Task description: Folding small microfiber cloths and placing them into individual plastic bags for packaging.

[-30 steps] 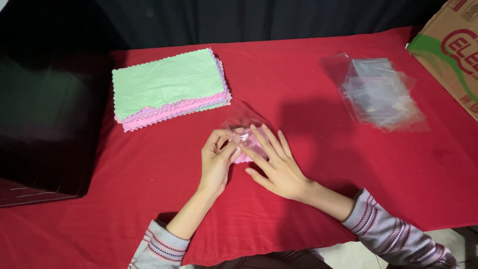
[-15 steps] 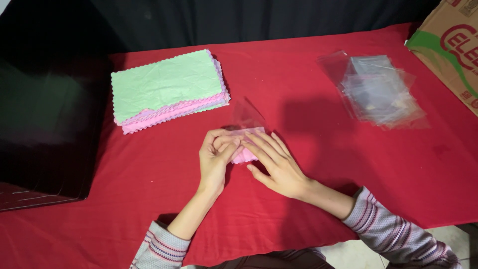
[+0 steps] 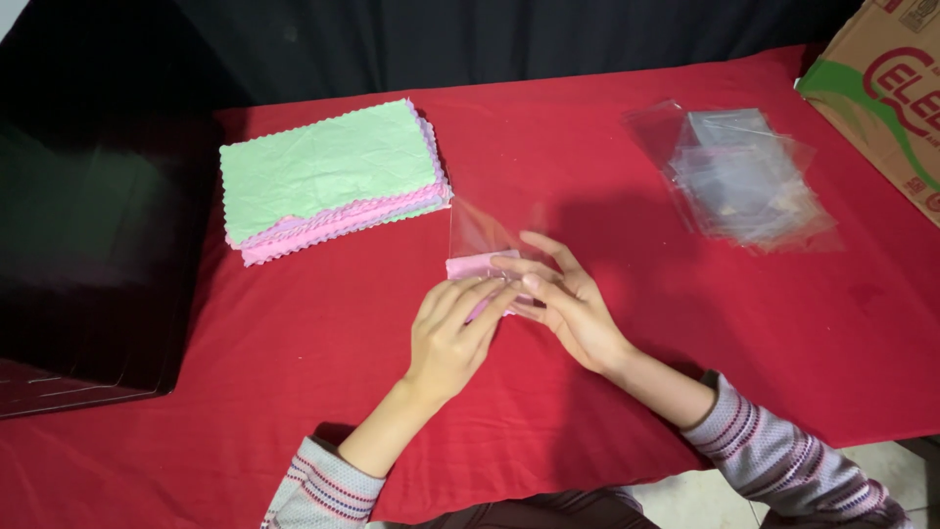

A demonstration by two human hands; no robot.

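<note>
Our left hand (image 3: 452,333) and right hand (image 3: 568,299) meet at the middle of the red tablecloth (image 3: 294,333), fingers pinched on a folded pink cloth (image 3: 472,266) that now sits at the mouth of a clear plastic sleeve (image 3: 485,230). Half a second ago the cloth lay bunched under our fingers; now more of the sleeve shows flat beyond them, so we judge the cloth to be sliding in, only partly bagged. Behind our left hand lies a stack of green and pink scallop-edged cloths (image 3: 328,176). Well apart to the right lies a loose pile of clear sleeves (image 3: 749,181), with a cardboard box (image 3: 881,88) at the table's corner.
</note>
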